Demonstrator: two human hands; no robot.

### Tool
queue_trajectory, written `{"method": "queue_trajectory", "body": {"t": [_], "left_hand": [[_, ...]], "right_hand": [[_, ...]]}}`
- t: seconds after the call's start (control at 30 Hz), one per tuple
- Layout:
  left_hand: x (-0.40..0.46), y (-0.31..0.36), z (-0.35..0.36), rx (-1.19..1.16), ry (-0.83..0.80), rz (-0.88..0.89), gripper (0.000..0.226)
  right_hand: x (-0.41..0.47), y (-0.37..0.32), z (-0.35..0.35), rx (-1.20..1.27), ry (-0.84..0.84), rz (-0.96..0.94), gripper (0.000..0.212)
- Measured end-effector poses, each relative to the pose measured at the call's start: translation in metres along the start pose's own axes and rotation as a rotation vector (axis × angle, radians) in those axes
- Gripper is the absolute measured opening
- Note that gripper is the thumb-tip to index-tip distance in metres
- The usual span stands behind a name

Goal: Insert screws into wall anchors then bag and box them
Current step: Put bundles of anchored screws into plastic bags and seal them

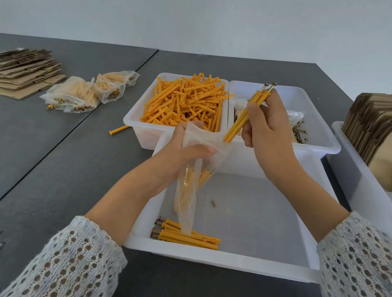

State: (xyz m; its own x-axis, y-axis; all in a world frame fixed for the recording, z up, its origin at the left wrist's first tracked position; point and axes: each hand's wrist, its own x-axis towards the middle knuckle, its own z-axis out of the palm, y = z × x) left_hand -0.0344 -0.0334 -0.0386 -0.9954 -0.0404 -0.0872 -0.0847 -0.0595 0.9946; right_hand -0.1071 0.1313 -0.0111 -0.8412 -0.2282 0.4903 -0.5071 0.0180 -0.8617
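While bag [194, 163] gapes, anchors [248, 112] at rim.

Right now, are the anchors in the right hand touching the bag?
Touching. The head view shows the lower tips of the anchors in the right hand meeting the bag at its open mouth, with no gap.

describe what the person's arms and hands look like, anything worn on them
Both forearms wear loose white open-knit lace sleeves, the left sleeve and right sleeve patterned with small holes and ending mid-forearm. The left hand and right hand are bare: no gloves, rings or watch visible.
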Motion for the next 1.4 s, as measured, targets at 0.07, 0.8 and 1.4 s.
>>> {"method": "queue_trajectory", "body": {"t": [0.07, 0.8, 1.4], "left_hand": [[0.000, 0.000, 0.000, 0.008, -0.010, 0.003, 0.079], [0.004, 0.000, 0.001, 0.050, -0.020, 0.026, 0.078], [0.012, -0.005, -0.006, 0.032, 0.309, 0.150, 0.068]], "right_hand": [[-0.002, -0.003, 0.002, 0.057, 0.062, -0.041, 0.010], [-0.015, -0.004, 0.018, -0.168, -0.321, -0.074, 0.017], [-0.047, 0.016, 0.034, -0.623, -1.403, 0.370, 0.033]]}}
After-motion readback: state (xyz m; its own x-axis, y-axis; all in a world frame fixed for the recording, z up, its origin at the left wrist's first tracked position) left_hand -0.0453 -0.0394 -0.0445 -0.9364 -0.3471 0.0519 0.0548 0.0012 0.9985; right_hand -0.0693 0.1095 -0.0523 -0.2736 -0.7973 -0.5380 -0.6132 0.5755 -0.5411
